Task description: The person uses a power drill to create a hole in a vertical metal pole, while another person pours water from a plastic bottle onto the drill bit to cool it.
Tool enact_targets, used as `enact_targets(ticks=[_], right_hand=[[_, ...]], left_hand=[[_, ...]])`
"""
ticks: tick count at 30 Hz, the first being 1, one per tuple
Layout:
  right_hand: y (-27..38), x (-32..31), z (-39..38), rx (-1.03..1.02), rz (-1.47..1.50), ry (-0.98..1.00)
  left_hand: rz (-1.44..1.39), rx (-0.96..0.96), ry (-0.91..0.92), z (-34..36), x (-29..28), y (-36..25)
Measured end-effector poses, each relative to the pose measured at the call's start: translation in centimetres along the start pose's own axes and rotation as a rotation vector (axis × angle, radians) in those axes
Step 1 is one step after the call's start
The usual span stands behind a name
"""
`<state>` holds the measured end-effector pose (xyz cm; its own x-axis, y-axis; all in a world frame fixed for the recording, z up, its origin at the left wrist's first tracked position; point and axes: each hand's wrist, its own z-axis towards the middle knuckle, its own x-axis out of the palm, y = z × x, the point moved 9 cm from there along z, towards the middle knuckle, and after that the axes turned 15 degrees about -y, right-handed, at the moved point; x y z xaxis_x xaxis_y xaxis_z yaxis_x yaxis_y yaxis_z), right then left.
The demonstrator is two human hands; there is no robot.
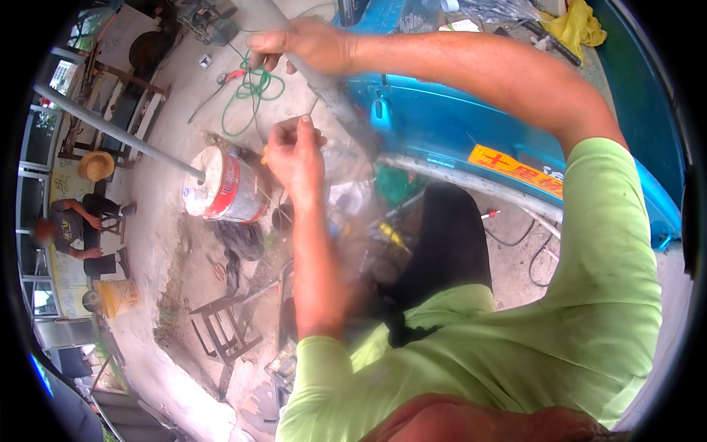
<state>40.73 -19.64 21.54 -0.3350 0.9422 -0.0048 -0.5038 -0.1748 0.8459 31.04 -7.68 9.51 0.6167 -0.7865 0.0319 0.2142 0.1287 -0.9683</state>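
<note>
A thick grey pipe (324, 85) slants down from the top edge, blurred at its lower end. My right hand (313, 48) is wrapped round it near the top. Below and slightly left, my left hand (294, 151) is closed, thumb and fingertips pinching a thin wire-like piece (313, 107) beside the pipe. A bit of yellow shows at the edge of this hand; what it belongs to is hidden. Just left of the hand stands a white and red bucket (221, 184), with a long grey pole (121, 134) meeting its top.
A blue vehicle panel (434, 110) fills the upper right, with a yellow cloth (574, 29) above. Green cord (254, 96) lies coiled on the floor. A small stool (221, 331) lies lower left. Another person (81, 228) sits far left, near a yellow bucket (118, 297).
</note>
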Motion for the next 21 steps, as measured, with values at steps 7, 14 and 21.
enact_targets(ticks=[7,14,21], right_hand=[[-0.7,0.0,0.1,-0.008,0.018,0.026],[-0.2,0.0,0.0,-0.016,0.031,0.047],[-0.3,0.3,0.3,-0.026,0.042,0.033]], left_hand=[[-0.010,0.008,0.089,-0.4,1.5,0.1],[-0.088,-0.073,0.009,0.3,-1.5,0.0],[-0.391,-0.219,0.104,-1.5,-6.1,1.9]])
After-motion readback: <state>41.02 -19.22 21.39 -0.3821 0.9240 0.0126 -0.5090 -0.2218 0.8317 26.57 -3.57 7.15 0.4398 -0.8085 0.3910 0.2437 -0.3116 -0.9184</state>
